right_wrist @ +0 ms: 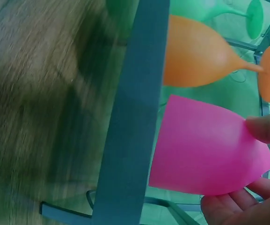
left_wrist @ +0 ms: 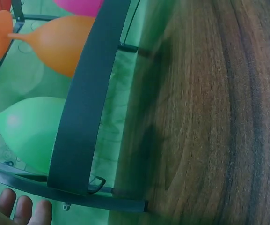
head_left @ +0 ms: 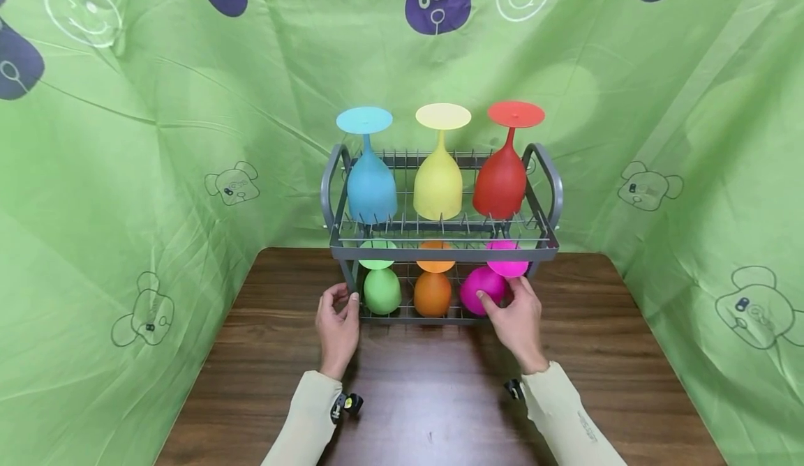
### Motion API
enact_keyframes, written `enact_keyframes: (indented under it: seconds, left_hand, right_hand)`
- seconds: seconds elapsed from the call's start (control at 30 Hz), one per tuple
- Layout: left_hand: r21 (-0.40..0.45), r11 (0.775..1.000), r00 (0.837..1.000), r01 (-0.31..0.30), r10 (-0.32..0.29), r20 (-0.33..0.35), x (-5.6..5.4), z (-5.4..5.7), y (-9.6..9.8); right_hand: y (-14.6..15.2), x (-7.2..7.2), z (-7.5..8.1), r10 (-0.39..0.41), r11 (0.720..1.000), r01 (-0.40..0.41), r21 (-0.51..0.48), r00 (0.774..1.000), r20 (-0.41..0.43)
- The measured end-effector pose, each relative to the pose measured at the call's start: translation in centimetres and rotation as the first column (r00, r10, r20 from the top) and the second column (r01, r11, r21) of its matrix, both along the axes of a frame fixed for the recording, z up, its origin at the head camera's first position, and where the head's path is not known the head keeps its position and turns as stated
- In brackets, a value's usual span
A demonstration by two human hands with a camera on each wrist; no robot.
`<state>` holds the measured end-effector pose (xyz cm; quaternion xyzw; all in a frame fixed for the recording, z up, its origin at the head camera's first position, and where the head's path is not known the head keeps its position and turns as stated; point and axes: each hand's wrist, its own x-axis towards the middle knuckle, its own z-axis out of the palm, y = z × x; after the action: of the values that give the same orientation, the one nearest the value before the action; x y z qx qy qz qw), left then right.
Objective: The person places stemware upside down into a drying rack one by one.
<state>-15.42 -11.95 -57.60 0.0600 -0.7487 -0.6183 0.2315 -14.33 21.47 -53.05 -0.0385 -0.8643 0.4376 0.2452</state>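
Observation:
My right hand (head_left: pixel 518 316) grips a magenta wine glass (right_wrist: pixel 205 145) by its bowl, thumb on one side and fingers on the other. The glass is upside down and slightly tilted at the right of the rack's lower tier. Beside it stand an upturned orange wine glass (head_left: pixel 432 294) and a light green one (head_left: pixel 382 291). My left hand (head_left: pixel 338 323) is at the left side post of the grey two-tier dish rack (head_left: pixel 442 253), fingers loosely bent around its outer side. In the left wrist view its fingertips (left_wrist: pixel 22 208) lie near the rack's frame; whether they touch it is unclear.
On the upper tier, blue (head_left: pixel 372 187), yellow (head_left: pixel 438 183) and red (head_left: pixel 500 183) wine glasses stand upside down. The rack sits at the back of a brown wooden table (head_left: pixel 421 396). Green printed cloth (head_left: pixel 283 103) hangs behind and on both sides.

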Motion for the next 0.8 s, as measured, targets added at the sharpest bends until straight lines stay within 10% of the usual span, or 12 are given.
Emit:
enact_keyframes:
  seconds: [0.8]
  left_hand:
    - [-0.045, 0.998, 0.998, -0.047, 0.048, 0.032, -1.3, -0.2, 0.0]
  right_hand:
    - [0.1, -0.9, -1.7, 0.004, 0.999, -0.006, 0.051, 0.999, 0.048]
